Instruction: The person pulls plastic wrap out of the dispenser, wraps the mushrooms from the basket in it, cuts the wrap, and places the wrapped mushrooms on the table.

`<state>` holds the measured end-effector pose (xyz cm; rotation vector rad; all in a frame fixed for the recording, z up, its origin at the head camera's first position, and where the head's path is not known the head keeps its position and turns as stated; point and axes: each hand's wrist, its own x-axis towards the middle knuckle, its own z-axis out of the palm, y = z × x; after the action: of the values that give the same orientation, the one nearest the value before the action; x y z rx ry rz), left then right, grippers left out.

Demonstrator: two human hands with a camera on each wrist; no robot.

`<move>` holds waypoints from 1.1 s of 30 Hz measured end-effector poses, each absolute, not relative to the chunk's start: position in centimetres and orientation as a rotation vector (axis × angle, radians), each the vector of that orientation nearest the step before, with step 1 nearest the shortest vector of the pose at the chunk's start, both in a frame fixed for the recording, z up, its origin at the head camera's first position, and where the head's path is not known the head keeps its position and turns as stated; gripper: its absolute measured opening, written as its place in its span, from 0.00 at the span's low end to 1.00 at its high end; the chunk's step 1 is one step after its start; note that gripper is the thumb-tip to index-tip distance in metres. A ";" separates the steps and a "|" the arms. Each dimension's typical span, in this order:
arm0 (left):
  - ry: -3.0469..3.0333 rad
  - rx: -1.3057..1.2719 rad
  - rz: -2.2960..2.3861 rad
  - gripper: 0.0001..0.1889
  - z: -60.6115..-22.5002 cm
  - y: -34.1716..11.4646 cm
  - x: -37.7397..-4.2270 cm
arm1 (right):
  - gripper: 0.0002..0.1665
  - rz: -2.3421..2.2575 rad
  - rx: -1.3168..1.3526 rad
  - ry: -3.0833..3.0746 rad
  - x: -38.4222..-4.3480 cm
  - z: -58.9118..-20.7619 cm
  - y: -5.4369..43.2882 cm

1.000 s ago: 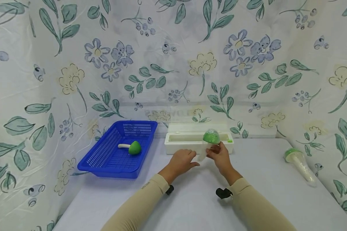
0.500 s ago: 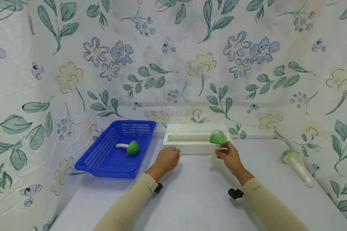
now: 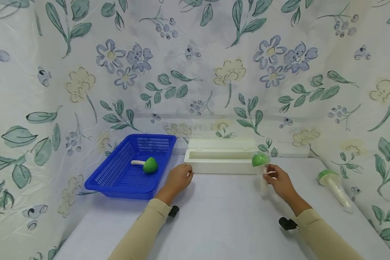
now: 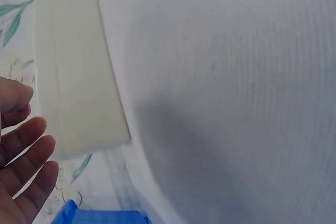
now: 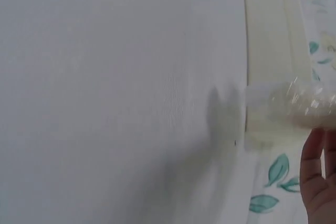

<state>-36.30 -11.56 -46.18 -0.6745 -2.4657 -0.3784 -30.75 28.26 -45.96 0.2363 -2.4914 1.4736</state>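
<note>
My right hand (image 3: 282, 183) pinches the stem of a toy mushroom (image 3: 260, 159) with a green cap, wrapped in clear plastic. It stands cap up in front of the right end of a long white box (image 3: 221, 167), whose lid is raised. In the right wrist view, only the clear-wrapped stem (image 5: 310, 106) shows above the fingers. Near the box's left front corner is my left hand (image 3: 177, 179), holding nothing. Its fingers (image 4: 31, 156) are loosely bent and spread apart in the left wrist view.
At the left stands a blue perforated basket (image 3: 126, 191), with an unwrapped green-capped mushroom (image 3: 150, 165) lying in it. Another wrapped mushroom (image 3: 336, 188) lies near the right edge of the white table (image 3: 221, 224). Floral sheeting (image 3: 195, 72) rises behind.
My right hand has carried the wrapped mushroom rightward, from in front of the box's middle right to its right end. My left hand has drawn away leftward from the mushroom.
</note>
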 end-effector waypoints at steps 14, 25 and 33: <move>-2.557 -0.582 -0.483 0.05 -46.3 -13.7 -35.9 | 0.28 1.333 0.117 -2.618 -28.7 -45.4 34.1; -2.447 -0.646 -0.530 0.05 -46.9 -14.6 -34.8 | 0.31 1.313 -0.001 -2.643 -27.7 -46.0 37.7; -2.483 -0.626 -0.562 0.06 -47.1 -15.0 -34.5 | 0.34 1.275 -0.094 -2.738 -27.1 -46.4 40.6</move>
<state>-34.45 -15.04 -47.14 -0.6256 -2.4825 -0.5624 -27.08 40.58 -46.45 -0.0937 -2.7381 1.2752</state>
